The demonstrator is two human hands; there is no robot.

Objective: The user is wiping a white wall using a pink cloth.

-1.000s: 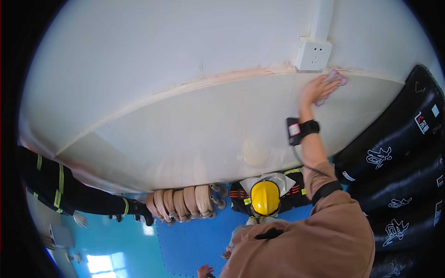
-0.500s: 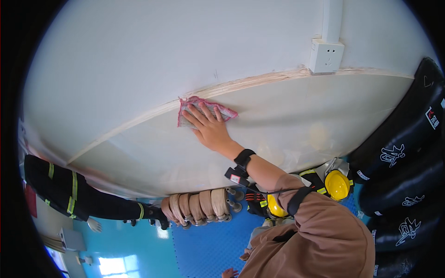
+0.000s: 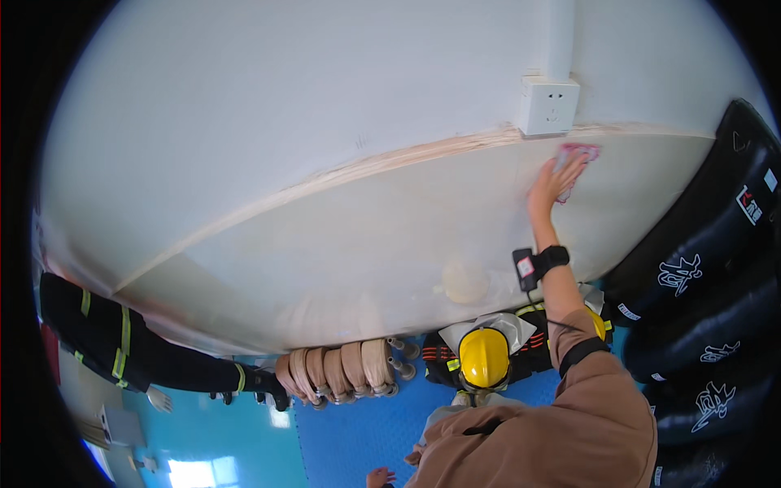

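Note:
My right hand (image 3: 558, 180) is raised against the wall at the right, its fingers laid flat over a cleaning cloth (image 3: 579, 151) with pink edging. The cloth is pressed to the grey lower wall panel (image 3: 390, 244), just below and right of a white power socket (image 3: 549, 107). Part of the cloth is hidden under my palm. A black strap with a small box sits on my right wrist. Low in the picture hangs my left hand (image 3: 380, 477), cut off by the lower edge, with fingers apart and nothing seen in them.
Rolled fire hoses (image 3: 333, 370) stand along the wall's foot on a blue mat (image 3: 342, 431). Right of them lie a yellow helmet (image 3: 485, 358) and dark firefighting clothing (image 3: 441, 358). Large black padded bags (image 3: 691, 268) line the right side. A dressed mannequin (image 3: 98, 333) is at the left.
My right hand has slid the cloth along the wall to the right, from under the trim's middle to below the socket. My left hand has shifted slightly left in the picture.

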